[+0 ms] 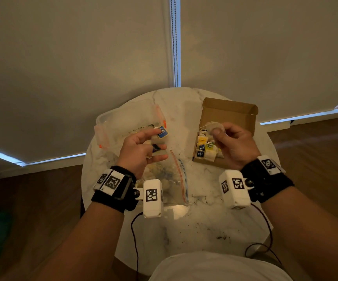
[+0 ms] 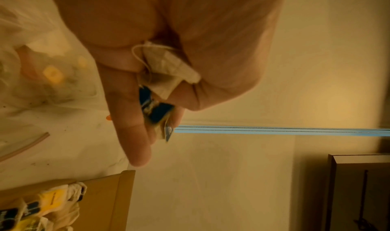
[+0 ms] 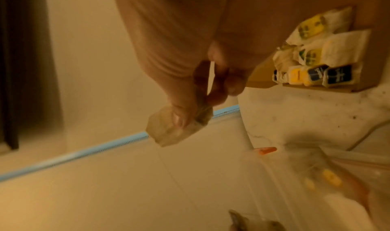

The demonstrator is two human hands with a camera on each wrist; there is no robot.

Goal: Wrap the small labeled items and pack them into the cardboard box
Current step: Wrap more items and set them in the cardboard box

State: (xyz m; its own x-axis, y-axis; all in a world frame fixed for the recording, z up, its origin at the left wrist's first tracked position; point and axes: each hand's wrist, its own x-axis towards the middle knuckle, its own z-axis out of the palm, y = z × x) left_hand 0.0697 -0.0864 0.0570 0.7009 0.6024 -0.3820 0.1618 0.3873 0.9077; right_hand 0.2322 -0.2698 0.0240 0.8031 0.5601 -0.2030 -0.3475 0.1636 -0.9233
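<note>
My left hand [image 1: 138, 148] fingers clasp several tea bags [image 1: 160, 136]; my right hand [image 1: 233, 142] fingers pinch one tea bag [image 1: 214, 127]. Just below those, the cardboard box [image 1: 235, 112] holds tagged bags; a zip bag [image 1: 170, 179] lies under my left fingers.

My left hand [image 1: 141, 148] and right hand [image 1: 232, 141] hovered raised, wrists apart, fingers curled and pinching.

A round marble worktop [image 1: 204, 226] carries a clear plastic tub [image 1: 123, 116] with orange clips and a clear zip bag [image 1: 174, 179]. Behind hang 2 roller blinds [image 1: 72, 57], a bead chain [image 1: 175, 37] between them.
</note>
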